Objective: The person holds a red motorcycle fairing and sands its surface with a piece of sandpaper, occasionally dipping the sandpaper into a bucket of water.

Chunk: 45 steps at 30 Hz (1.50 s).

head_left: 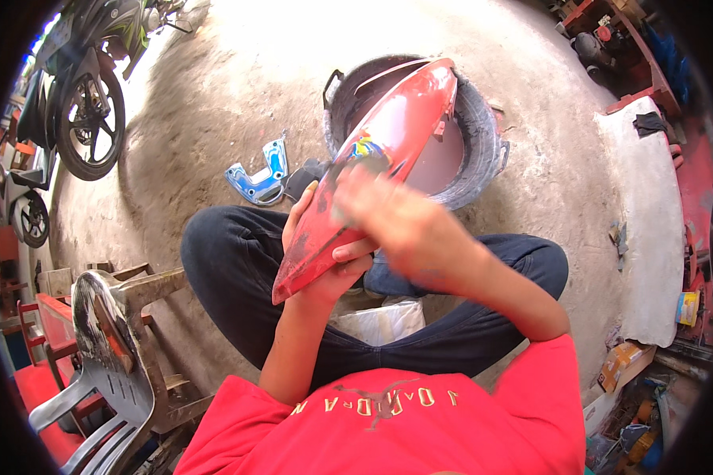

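A long, glossy red plastic panel [404, 107] with a colourful decal and dull, scuffed patches slants up and away from my lap. My left hand [341, 269] grips it from underneath, fingers curled round both edges. My right hand [384, 218], blurred by motion, is closed over the panel's middle, pressing a greyish thing against the surface that I cannot make out. Beyond the panel sits a dark plastic tub [479, 119] holding murky pinkish liquid. A blue-and-white plastic piece [265, 178] lies on the floor to the left of the tub, beside a dark grey item.
Two motorbikes [95, 127] stand at upper left. A worn metal chair [115, 348] is close at lower left. Along the right are a pale slab [642, 222], a red shelf unit [642, 55] and assorted clutter. The concrete floor [182, 119] surrounds my crossed legs.
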Each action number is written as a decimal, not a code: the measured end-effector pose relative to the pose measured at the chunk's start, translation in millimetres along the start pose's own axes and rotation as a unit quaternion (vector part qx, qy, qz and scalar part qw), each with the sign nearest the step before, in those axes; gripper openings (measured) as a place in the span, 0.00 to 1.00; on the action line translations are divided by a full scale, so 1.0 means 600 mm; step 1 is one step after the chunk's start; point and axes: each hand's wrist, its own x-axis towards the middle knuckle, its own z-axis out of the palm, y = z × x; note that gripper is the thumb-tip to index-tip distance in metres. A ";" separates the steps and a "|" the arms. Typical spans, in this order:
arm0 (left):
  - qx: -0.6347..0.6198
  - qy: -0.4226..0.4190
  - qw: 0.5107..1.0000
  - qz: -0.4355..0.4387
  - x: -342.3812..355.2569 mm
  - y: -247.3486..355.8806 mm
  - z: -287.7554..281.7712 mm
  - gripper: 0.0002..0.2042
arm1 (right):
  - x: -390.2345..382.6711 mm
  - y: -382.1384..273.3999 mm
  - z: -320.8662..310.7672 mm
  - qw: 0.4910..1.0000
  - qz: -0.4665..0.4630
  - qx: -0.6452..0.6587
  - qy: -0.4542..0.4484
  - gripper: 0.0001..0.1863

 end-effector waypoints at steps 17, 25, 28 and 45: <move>-0.001 -0.004 1.000 -0.011 -0.002 0.001 0.005 0.27 | -0.004 0.088 0.003 0.983 0.173 0.012 0.066 0.19; -0.010 -0.016 1.000 -0.004 -0.003 -0.002 0.013 0.26 | -0.001 0.047 -0.006 0.994 0.098 -0.035 0.044 0.22; 0.005 0.044 0.999 -0.006 -0.003 -0.003 0.013 0.26 | -0.006 0.065 -0.002 0.993 0.114 -0.011 0.039 0.22; 0.024 0.016 1.000 -0.013 -0.002 -0.004 0.017 0.25 | 0.015 0.047 -0.006 0.996 0.068 -0.050 0.012 0.20</move>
